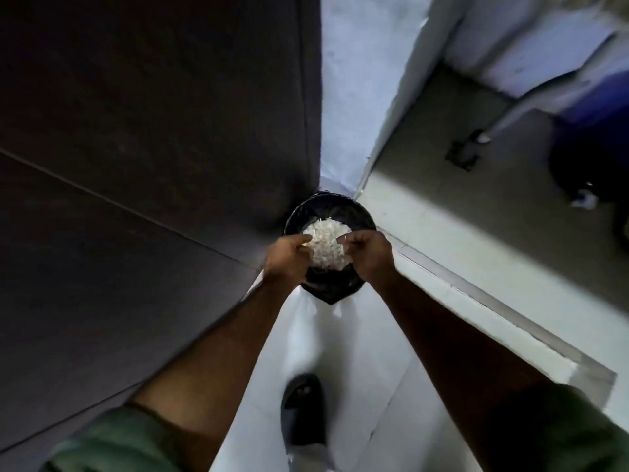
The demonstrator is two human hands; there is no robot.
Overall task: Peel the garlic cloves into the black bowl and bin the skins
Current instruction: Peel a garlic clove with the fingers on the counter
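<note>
At the bottom edge, green fabric covers the person's upper arms, and between the two bare forearms a dark slip-on sandal (302, 408) stands on the pale, smooth floor (357, 386). The forearms reach forward and converge over a round bin (329, 245) lined with a crinkled, glossy black bag, which sits on the floor in the corner where a dark, matte wood-grain panel (153, 148) on the left meets a white wall (354, 80). The left hand (288, 255) and the right hand (367, 255) hang above the bin's opening, knuckles up, fingers curled inward toward each other; they seem to hold the edges of a heap of white, papery garlic skins (325, 245), though whether the fingers truly pinch it or only cup it cannot be told. The flaky, shredded-looking heap lies between the two hands, directly over the bin's mouth. Right of the bin a grey metal threshold strip (476, 294) runs diagonally, and beyond it lies duller, greyish flooring with blurred dark shapes at the far right.
</note>
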